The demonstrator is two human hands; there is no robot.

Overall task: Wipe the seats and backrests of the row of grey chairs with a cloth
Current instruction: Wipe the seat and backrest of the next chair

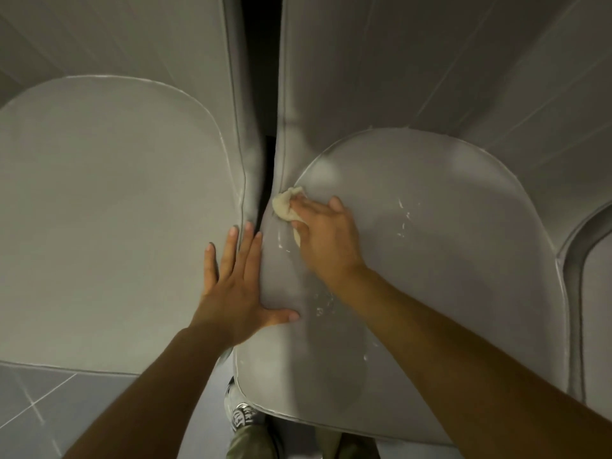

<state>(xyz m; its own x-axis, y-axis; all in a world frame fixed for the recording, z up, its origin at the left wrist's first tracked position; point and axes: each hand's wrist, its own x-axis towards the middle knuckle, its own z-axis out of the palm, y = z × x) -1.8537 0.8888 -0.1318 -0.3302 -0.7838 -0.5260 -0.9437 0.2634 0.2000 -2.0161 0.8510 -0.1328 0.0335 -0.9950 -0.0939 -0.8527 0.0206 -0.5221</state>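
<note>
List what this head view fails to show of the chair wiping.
Cloth: mostly under the right hand, head view; its full size is hidden.
Third chair: cut off by the right edge.
Backrests: tops cut off by the top edge.
Gap between the chairs: too dark to see into.
Shoe: partly behind the front edge of the seat.

Right grip [326, 240] presses cloth [285, 203] on wet grey seat [447, 266]; left grip [236, 286] flat on its left edge.
</note>
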